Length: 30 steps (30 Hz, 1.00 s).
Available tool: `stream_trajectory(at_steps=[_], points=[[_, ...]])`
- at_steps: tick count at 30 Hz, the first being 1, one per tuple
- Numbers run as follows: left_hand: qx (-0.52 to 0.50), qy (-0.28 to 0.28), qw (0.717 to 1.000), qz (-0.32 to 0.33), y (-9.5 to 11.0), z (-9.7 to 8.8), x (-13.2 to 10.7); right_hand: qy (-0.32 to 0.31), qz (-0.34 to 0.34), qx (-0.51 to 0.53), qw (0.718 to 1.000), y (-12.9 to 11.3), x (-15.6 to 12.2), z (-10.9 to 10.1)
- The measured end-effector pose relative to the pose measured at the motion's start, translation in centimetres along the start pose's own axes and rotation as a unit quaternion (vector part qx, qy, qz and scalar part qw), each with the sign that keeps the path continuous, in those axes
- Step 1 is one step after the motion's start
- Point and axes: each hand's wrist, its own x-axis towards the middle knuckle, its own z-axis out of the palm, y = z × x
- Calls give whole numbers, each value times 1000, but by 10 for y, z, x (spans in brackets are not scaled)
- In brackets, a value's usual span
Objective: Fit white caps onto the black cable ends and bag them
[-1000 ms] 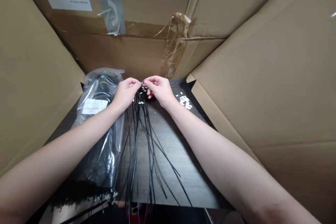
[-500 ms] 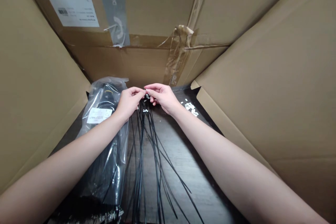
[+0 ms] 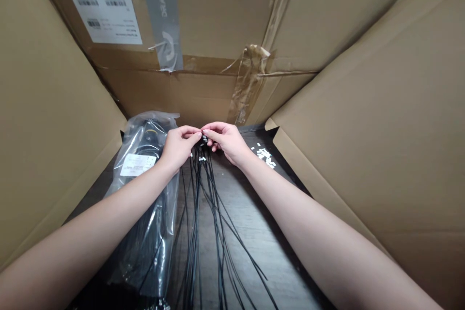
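From my head camera, my left hand (image 3: pixel 179 145) and right hand (image 3: pixel 227 139) meet fingertip to fingertip at the far end of the dark bench (image 3: pixel 254 223). Both are pinched shut on the top ends of a bundle of thin black wires (image 3: pixel 201 203). The wires fan out from my fingers and run back along the bench towards me. A clear plastic bag (image 3: pixel 143 189) with a white label lies just beside them under my left forearm. Small white bits (image 3: pixel 266 156) are scattered near my right wrist. Cardboard boxes (image 3: pixel 363 106) wall in the bench on three sides.
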Motion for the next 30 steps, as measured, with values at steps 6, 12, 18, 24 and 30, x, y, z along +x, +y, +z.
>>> stream_trajectory(at_steps=[6,12,18,24,30], points=[[-5,-15,1000,-11,1,0,-1,0,9,9,1000,1,0,-1],[14,-31,999,-5,2,1,-3,-2,11,13,1000,-1,-2,0],[14,-34,999,-3,1,2,-2,-5,17,22,1000,-3,-3,0],[14,-23,1000,2,0,2,-1,-21,20,3,1000,-3,-4,0],[2,-28,1000,-2,2,2,-2,-15,21,17,1000,-3,-2,-1]])
